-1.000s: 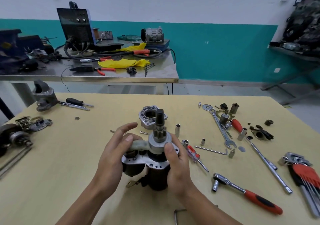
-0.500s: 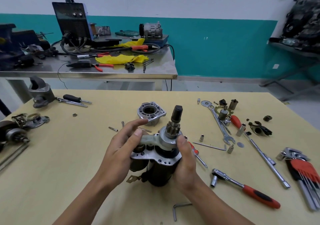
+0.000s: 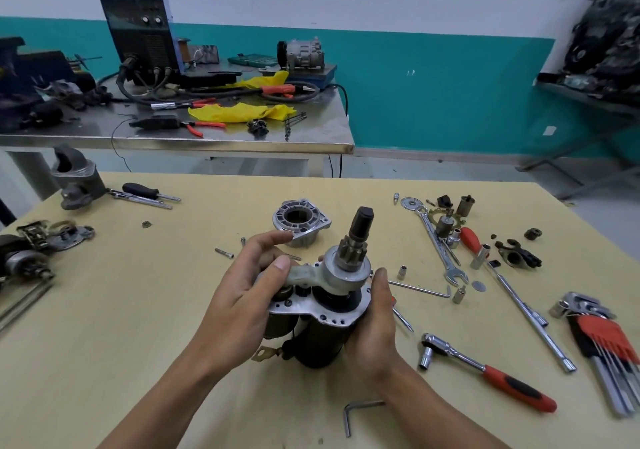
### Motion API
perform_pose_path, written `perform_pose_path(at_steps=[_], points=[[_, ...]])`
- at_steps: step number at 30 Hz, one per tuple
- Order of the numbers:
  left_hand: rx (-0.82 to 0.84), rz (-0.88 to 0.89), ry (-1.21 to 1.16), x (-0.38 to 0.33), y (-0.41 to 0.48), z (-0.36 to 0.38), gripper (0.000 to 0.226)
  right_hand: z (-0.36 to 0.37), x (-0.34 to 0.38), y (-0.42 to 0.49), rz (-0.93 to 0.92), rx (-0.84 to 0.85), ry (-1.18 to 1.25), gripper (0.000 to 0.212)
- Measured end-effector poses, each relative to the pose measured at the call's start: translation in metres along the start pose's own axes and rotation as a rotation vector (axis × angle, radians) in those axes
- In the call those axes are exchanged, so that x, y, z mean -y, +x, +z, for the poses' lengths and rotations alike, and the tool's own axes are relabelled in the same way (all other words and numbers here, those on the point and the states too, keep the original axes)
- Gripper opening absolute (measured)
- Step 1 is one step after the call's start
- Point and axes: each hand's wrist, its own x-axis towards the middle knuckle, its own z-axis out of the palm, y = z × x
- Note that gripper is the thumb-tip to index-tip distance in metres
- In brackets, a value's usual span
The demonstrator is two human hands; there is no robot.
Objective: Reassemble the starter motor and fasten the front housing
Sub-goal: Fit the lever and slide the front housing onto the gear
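I hold the black starter motor body (image 3: 323, 339) upright, tilted a little to the right, above the yellow table (image 3: 138, 310). Its pinion gear and shaft (image 3: 356, 237) stick up from a silver plate. My left hand (image 3: 239, 306) grips the solenoid side, thumb pressing the grey shift lever (image 3: 304, 273). My right hand (image 3: 375, 327) is wrapped around the motor's right side. The silver front housing (image 3: 300, 221) lies on the table just behind my hands.
Loose bolts (image 3: 223, 253), sockets, a spanner (image 3: 440, 244), a ratchet (image 3: 485, 369), an extension bar and hex keys (image 3: 602, 341) lie to the right. Another hex key (image 3: 353, 414) sits near my right forearm. Old starter parts (image 3: 34, 254) occupy the left edge. A cluttered steel bench (image 3: 207, 137) stands behind.
The motor has tipped so its shaft leans to the right, and both hands shifted slightly with it. The left thumb stays on the shift lever.
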Motion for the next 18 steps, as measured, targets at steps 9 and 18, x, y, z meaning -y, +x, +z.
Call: perform_pose_path(at_steps=[9,18], points=[[0.034,-0.012,-0.038,0.001,0.0,-0.003,0.032,0.002,-0.009,0.001,-0.034,-0.12,-0.05,0.069],[-0.222,-0.231,0.414,0.017,0.087,-0.026,0.034,-0.004,-0.014,0.004,-0.149,-0.148,-0.059,0.038]])
